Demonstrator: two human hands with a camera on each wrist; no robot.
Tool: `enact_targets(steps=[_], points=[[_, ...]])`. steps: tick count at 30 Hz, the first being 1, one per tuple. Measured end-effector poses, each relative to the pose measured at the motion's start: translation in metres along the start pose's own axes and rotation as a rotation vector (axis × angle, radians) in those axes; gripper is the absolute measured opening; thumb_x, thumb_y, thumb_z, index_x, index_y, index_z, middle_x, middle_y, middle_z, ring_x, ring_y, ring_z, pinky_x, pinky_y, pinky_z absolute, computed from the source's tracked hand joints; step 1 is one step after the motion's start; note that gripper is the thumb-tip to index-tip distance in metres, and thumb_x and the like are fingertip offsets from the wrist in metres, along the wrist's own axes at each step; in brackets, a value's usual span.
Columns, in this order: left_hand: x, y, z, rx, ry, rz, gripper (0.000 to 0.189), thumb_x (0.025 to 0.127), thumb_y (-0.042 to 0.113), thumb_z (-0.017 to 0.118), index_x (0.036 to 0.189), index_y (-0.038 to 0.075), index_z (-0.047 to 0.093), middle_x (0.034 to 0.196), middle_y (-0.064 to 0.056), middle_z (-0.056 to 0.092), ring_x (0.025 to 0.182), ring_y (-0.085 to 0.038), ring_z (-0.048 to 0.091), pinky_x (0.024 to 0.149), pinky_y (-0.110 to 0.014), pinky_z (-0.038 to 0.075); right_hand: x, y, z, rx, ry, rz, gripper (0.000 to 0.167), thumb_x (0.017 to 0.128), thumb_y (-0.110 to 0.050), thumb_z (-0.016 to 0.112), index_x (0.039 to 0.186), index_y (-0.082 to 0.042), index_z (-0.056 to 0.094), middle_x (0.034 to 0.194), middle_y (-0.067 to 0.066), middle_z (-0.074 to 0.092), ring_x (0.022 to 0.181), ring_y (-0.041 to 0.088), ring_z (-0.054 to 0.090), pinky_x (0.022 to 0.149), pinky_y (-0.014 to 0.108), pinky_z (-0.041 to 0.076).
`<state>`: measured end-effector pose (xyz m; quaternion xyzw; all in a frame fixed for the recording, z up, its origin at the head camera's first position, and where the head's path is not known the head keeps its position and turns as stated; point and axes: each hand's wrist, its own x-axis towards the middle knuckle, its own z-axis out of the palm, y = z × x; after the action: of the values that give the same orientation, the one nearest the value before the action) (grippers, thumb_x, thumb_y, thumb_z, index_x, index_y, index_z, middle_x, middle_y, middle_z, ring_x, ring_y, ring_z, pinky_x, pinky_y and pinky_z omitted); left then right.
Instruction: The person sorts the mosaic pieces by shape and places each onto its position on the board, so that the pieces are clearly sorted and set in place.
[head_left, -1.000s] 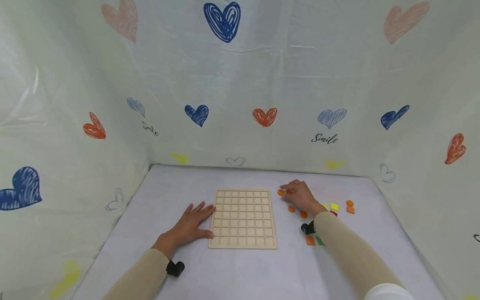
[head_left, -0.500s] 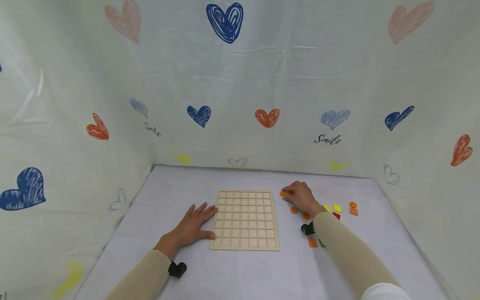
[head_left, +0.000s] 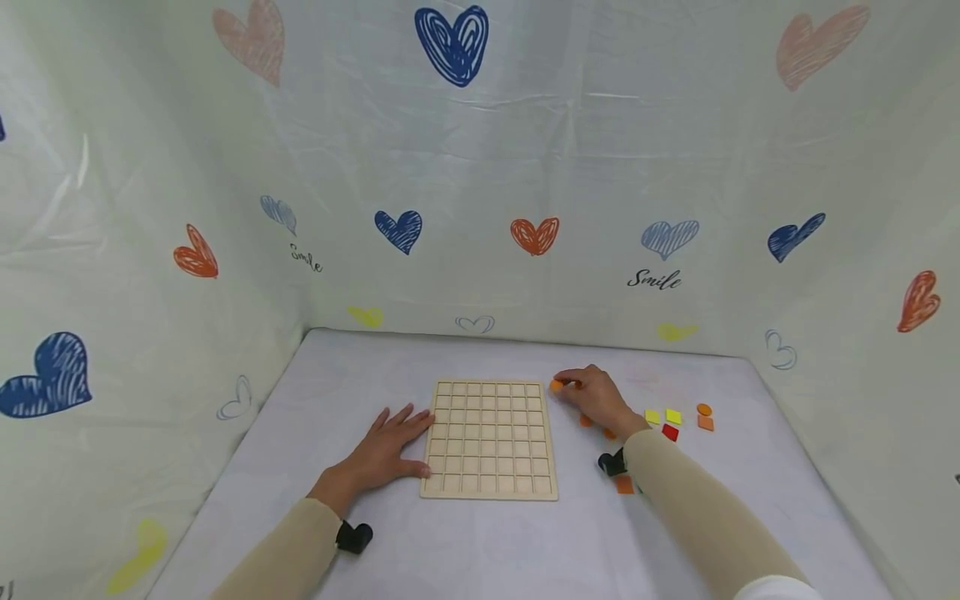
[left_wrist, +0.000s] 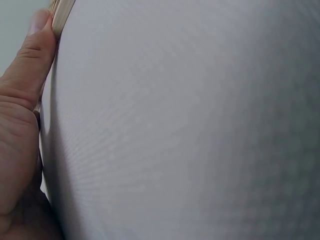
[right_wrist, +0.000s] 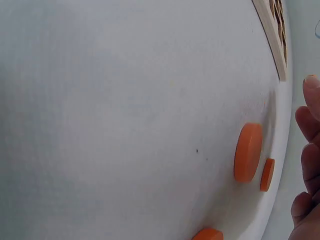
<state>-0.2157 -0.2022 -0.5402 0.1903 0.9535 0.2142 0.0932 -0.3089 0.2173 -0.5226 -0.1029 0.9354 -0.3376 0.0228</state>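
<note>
A square wooden grid board [head_left: 489, 497] lies on the white-covered table. My left hand [head_left: 386, 450] is spread flat at its left edge, fingertips and thumb on the rim. In the left wrist view the thumb [left_wrist: 32, 62] lies along the board's side. Just off the board's upper right corner, my right hand [head_left: 596, 397] pinches an orange disc [head_left: 557, 386] between thumb and fingers. More orange discs lie under and beside that hand, one disc [right_wrist: 248, 152] standing out in the right wrist view. The pinched disc is hidden there.
Right of the right forearm lie a yellow square [head_left: 673, 416], a red piece [head_left: 671, 432], an orange disc [head_left: 704, 409] and an orange square [head_left: 706, 423]. Another orange square [head_left: 625, 485] and a partly hidden green piece lie near the right wrist. A heart-patterned curtain [head_left: 480, 275] surrounds the table.
My right thumb and fingers have closed on the orange disc and moved it slightly left, toward the board. The left hand and the board have stayed in place.
</note>
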Motion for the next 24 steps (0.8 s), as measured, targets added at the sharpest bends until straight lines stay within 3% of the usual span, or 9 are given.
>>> enact_targets(steps=[8,15,24], points=[[0.0,-0.002,0.001,-0.008,0.005,0.015,0.098,0.083,0.058,0.082,0.163,0.016,0.043,0.169,-0.004,0.042,0.163,-0.034,0.022,0.134,-0.06,0.006,-0.006,-0.016,0.006,0.04,0.023,-0.03,0.03,0.096,-0.02,0.078,0.125,-0.016,0.079,0.098,0.005,0.067,0.084,0.02,0.053,0.071,0.03,0.046],[0.0,-0.002,0.001,-0.005,-0.001,-0.002,0.099,0.083,0.057,0.082,0.163,0.018,0.042,0.169,-0.002,0.041,0.163,-0.032,0.02,0.134,-0.057,0.004,-0.008,-0.026,0.014,0.027,0.03,-0.067,0.03,0.094,-0.019,0.081,0.124,-0.014,0.08,0.095,0.002,0.067,0.086,0.018,0.052,0.071,0.029,0.043],[0.002,-0.002,0.001,-0.007,-0.005,0.009,0.097,0.085,0.057,0.081,0.163,0.017,0.042,0.17,-0.004,0.039,0.164,-0.033,0.019,0.134,-0.059,0.003,-0.014,-0.047,0.025,0.116,0.036,-0.085,0.03,0.093,-0.022,0.082,0.122,-0.014,0.08,0.093,-0.001,0.068,0.086,0.017,0.052,0.069,0.027,0.043]])
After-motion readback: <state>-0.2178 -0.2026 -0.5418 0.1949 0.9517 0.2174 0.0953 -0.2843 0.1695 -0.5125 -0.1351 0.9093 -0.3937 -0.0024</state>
